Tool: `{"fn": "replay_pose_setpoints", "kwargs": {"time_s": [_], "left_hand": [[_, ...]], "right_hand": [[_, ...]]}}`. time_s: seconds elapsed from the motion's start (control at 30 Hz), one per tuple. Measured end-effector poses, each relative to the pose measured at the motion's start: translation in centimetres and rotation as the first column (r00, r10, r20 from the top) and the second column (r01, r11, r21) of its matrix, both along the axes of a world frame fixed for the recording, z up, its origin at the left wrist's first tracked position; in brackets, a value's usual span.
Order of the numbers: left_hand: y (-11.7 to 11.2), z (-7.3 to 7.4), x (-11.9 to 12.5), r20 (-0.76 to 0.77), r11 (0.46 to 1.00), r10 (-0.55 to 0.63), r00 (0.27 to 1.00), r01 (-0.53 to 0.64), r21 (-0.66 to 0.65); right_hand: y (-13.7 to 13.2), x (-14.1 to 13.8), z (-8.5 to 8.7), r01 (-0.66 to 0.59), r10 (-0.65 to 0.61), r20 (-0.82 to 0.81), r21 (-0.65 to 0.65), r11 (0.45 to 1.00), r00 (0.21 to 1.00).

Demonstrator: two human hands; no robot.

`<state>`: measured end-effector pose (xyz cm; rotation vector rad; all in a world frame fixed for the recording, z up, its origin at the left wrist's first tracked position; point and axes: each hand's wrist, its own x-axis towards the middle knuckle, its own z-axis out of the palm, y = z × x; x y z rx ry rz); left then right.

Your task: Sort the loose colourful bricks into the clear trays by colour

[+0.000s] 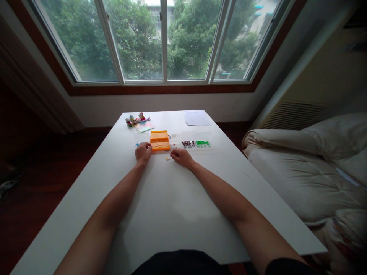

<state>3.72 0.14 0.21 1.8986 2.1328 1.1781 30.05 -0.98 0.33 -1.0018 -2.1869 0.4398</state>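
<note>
Both my arms reach far out over a white table (172, 198). My left hand (143, 151) rests with curled fingers at the front left corner of an orange tray (159, 139) that holds several small pale pieces. My right hand (180, 156) lies just right of the tray's front, fingers curled down on the table. One or two tiny yellow pieces (167, 158) lie on the table between the hands. What either hand holds, if anything, is too small to make out.
A clear tray (196, 143) with dark and green small pieces sits right of the orange one. A small built toy (135, 119) and a coloured booklet (144, 126) lie at the back left, a white paper (196, 117) at the back. A sofa (309, 168) stands on the right.
</note>
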Motion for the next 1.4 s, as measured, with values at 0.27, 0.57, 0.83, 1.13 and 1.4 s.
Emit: {"fn": "replay_pose_setpoints", "kwargs": {"time_s": [0.27,0.57,0.83,1.13,1.4], "left_hand": [[-0.2,0.1,0.1,0.007,0.999,-0.050,0.999,0.049,0.013],[-2.1,1.4,3.0,-0.172,0.888,-0.454,0.874,0.460,-0.004],[-2.5,1.0,3.4,-0.185,0.764,-0.645,0.742,0.633,-0.127],[-3.0,1.5,3.7,-0.165,0.762,-0.647,0.744,0.628,-0.159],[-2.8,1.3,4.0,-0.104,0.790,-0.613,0.783,0.603,-0.113]], "right_hand": [[0.0,0.0,0.0,0.003,-0.004,0.039,0.022,1.000,0.999],[0.5,0.0,-0.6,-0.010,0.005,0.095,0.055,0.998,0.995],[0.4,0.1,-0.6,-0.004,-0.002,0.094,0.059,0.998,0.996],[0.4,0.2,-0.4,-0.115,0.100,0.171,0.083,0.990,0.980],[0.3,0.1,-0.5,-0.089,0.071,0.132,0.135,0.987,0.989]]}}
